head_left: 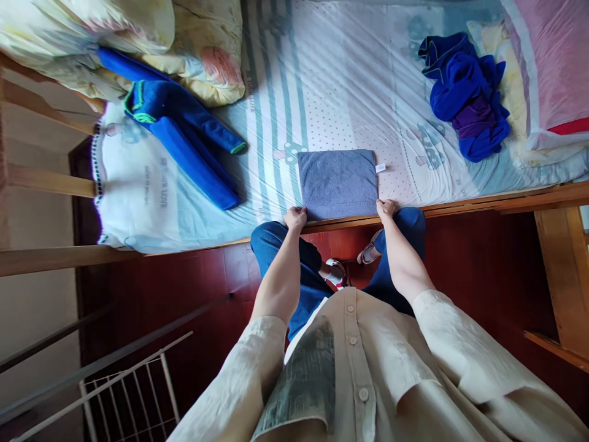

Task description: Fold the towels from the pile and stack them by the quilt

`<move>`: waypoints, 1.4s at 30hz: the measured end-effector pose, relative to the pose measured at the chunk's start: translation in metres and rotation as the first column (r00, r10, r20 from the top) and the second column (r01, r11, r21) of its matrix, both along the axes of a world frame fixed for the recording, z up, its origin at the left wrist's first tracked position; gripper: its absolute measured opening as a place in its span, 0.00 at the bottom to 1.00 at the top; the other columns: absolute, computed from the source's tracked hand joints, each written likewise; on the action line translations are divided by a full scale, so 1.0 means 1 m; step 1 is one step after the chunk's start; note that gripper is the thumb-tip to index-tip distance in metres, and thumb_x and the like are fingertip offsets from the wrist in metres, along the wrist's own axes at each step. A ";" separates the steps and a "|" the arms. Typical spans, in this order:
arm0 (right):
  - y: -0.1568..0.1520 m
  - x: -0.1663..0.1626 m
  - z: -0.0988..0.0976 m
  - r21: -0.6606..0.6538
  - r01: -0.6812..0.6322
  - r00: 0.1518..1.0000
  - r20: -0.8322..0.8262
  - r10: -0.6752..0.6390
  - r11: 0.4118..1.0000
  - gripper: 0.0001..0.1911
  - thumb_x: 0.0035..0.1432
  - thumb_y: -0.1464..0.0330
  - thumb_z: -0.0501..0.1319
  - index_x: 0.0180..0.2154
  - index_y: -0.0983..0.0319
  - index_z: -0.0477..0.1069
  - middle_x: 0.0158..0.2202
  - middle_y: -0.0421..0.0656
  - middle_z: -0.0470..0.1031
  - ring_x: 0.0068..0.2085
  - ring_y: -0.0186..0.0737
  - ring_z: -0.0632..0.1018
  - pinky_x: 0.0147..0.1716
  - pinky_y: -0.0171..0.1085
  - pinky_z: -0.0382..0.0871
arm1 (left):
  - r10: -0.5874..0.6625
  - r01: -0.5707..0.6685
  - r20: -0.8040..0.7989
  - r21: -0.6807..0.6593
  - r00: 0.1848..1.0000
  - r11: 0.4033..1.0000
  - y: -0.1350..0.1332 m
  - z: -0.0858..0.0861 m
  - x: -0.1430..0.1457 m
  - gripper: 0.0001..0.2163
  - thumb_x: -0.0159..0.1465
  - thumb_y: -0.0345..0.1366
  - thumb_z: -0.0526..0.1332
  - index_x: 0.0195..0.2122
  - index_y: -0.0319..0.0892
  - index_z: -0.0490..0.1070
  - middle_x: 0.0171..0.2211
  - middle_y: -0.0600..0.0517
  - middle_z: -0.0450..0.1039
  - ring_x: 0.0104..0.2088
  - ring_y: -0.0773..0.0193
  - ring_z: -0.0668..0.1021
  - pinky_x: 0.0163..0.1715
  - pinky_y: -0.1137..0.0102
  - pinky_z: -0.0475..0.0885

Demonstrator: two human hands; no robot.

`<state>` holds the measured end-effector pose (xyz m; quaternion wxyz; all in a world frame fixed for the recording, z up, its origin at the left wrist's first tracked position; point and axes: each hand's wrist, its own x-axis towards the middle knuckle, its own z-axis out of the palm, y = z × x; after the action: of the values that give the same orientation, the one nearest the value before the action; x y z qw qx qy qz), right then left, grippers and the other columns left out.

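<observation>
A grey-blue towel [338, 183], folded into a flat rectangle, lies at the near edge of the bed. A small white label sticks out from its right side near the far corner. My left hand [295, 217] is closed on the near left corner of the towel. At the near right corner, my right hand [385, 209] pinches the cloth in the same way. Both hands rest by the bed's wooden edge, above my knees. The fingertips under the cloth are partly hidden.
Left on the bed [271, 123] lies a blue long-sleeved garment [179, 123] with green trim, beside a floral quilt [207, 61]. Crumpled blue and purple clothes [469, 92] sit at the right, near a pink bundle [559, 67]. A white metal rack [133, 387] stands lower left.
</observation>
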<state>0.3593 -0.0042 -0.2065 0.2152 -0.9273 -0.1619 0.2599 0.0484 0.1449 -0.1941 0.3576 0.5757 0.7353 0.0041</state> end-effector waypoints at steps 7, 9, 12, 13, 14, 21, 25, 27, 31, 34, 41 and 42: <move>0.002 -0.001 -0.004 0.039 -0.011 1.000 0.015 0.011 0.999 0.13 0.62 0.61 0.63 0.39 0.61 0.82 0.34 0.52 0.82 0.43 0.50 0.81 0.42 0.41 0.73 | 0.022 -0.022 0.035 0.003 0.999 1.000 -0.005 0.007 -0.003 0.08 0.65 0.42 0.64 0.36 0.43 0.76 0.39 0.43 0.82 0.50 0.48 0.82 0.54 0.61 0.74; 0.003 -0.001 -0.007 0.024 -0.002 1.000 0.010 0.002 1.000 0.11 0.62 0.62 0.63 0.38 0.61 0.82 0.35 0.53 0.82 0.44 0.51 0.80 0.43 0.42 0.73 | 0.022 -0.022 0.032 -0.001 0.999 1.000 -0.004 0.007 -0.004 0.08 0.65 0.42 0.64 0.36 0.43 0.77 0.39 0.43 0.82 0.50 0.48 0.82 0.54 0.61 0.74; 0.005 0.001 -0.012 -0.014 0.018 1.000 -0.002 -0.018 1.000 0.09 0.61 0.65 0.63 0.37 0.62 0.81 0.37 0.56 0.82 0.45 0.53 0.80 0.43 0.42 0.72 | 0.021 -0.021 0.020 -0.009 1.000 1.000 -0.002 0.005 -0.004 0.10 0.65 0.43 0.64 0.35 0.42 0.77 0.40 0.42 0.82 0.50 0.48 0.82 0.54 0.61 0.74; 0.006 0.002 -0.014 -0.023 0.023 1.000 -0.006 -0.023 0.999 0.08 0.61 0.66 0.64 0.36 0.62 0.81 0.37 0.56 0.82 0.45 0.53 0.80 0.43 0.42 0.72 | 0.022 -0.021 0.017 -0.011 1.000 1.000 -0.001 0.004 -0.004 0.10 0.65 0.43 0.64 0.35 0.42 0.77 0.40 0.42 0.82 0.50 0.48 0.82 0.54 0.61 0.74; 0.006 0.002 -0.016 -0.021 0.026 1.000 -0.008 -0.026 0.999 0.08 0.61 0.66 0.64 0.36 0.62 0.81 0.36 0.55 0.81 0.44 0.53 0.80 0.42 0.42 0.72 | 0.023 -0.023 0.015 -0.011 1.000 1.000 -0.001 0.002 -0.004 0.11 0.65 0.44 0.64 0.35 0.42 0.78 0.39 0.42 0.82 0.50 0.47 0.82 0.54 0.60 0.74; 0.008 0.003 -0.015 0.034 0.055 0.998 -0.007 -0.054 0.998 0.06 0.58 0.66 0.65 0.35 0.61 0.80 0.33 0.52 0.79 0.44 0.53 0.80 0.43 0.44 0.72 | 0.010 -0.010 -0.009 -0.006 1.000 1.000 0.002 -0.001 -0.004 0.12 0.64 0.46 0.64 0.34 0.43 0.79 0.39 0.42 0.82 0.50 0.46 0.82 0.56 0.59 0.74; 0.008 -0.002 -0.002 -0.014 0.051 0.999 -0.015 -0.051 0.999 0.06 0.59 0.67 0.66 0.35 0.62 0.79 0.35 0.55 0.80 0.46 0.56 0.80 0.45 0.45 0.72 | -0.002 0.002 -0.014 -0.004 1.000 1.000 0.001 0.002 -0.004 0.12 0.65 0.46 0.63 0.34 0.42 0.78 0.40 0.41 0.83 0.50 0.48 0.83 0.56 0.61 0.73; 0.007 -0.005 0.004 0.007 0.040 0.999 -0.008 -0.040 0.999 0.05 0.59 0.67 0.66 0.36 0.62 0.79 0.35 0.54 0.80 0.46 0.56 0.80 0.46 0.45 0.73 | -0.014 0.015 -0.005 0.027 1.000 1.000 -0.001 0.004 -0.004 0.13 0.65 0.46 0.63 0.33 0.42 0.77 0.39 0.42 0.83 0.49 0.49 0.83 0.56 0.62 0.73; 0.000 -0.005 0.016 -0.001 -0.031 0.997 0.065 0.031 1.000 0.08 0.62 0.66 0.67 0.43 0.62 0.75 0.39 0.53 0.80 0.47 0.56 0.80 0.49 0.48 0.73 | -0.069 0.063 0.034 0.152 0.997 0.986 -0.010 0.008 -0.005 0.12 0.66 0.46 0.62 0.33 0.44 0.75 0.37 0.44 0.82 0.46 0.50 0.82 0.54 0.60 0.74; -0.008 0.000 0.027 0.013 -0.169 0.975 0.145 0.166 0.985 0.11 0.63 0.67 0.67 0.46 0.62 0.72 0.44 0.54 0.79 0.49 0.56 0.79 0.53 0.50 0.72 | -0.124 0.109 0.050 0.233 0.991 0.966 -0.015 0.012 -0.008 0.09 0.67 0.43 0.62 0.35 0.44 0.73 0.38 0.44 0.81 0.44 0.50 0.82 0.52 0.60 0.74; -0.024 0.008 0.056 0.145 -0.689 0.707 0.346 0.616 0.710 0.14 0.69 0.74 0.53 0.47 0.61 0.77 0.52 0.53 0.78 0.55 0.51 0.77 0.60 0.48 0.71 | -0.587 0.497 0.029 0.499 0.809 0.710 -0.015 0.025 -0.021 0.08 0.69 0.33 0.58 0.44 0.43 0.76 0.50 0.41 0.78 0.54 0.49 0.77 0.60 0.57 0.71; -0.026 0.008 0.059 0.150 -0.752 0.647 0.352 0.676 0.642 0.15 0.71 0.73 0.53 0.48 0.61 0.78 0.52 0.53 0.79 0.56 0.50 0.77 0.61 0.49 0.71 | -0.660 0.561 0.028 0.500 0.751 0.660 -0.016 0.026 -0.022 0.09 0.70 0.34 0.57 0.46 0.43 0.76 0.51 0.41 0.79 0.54 0.49 0.77 0.60 0.56 0.71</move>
<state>0.3669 -0.0298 -0.1479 0.2000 -0.7705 -0.5802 0.1725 0.0267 0.1292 -0.1680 0.2647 0.8535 0.4332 0.1178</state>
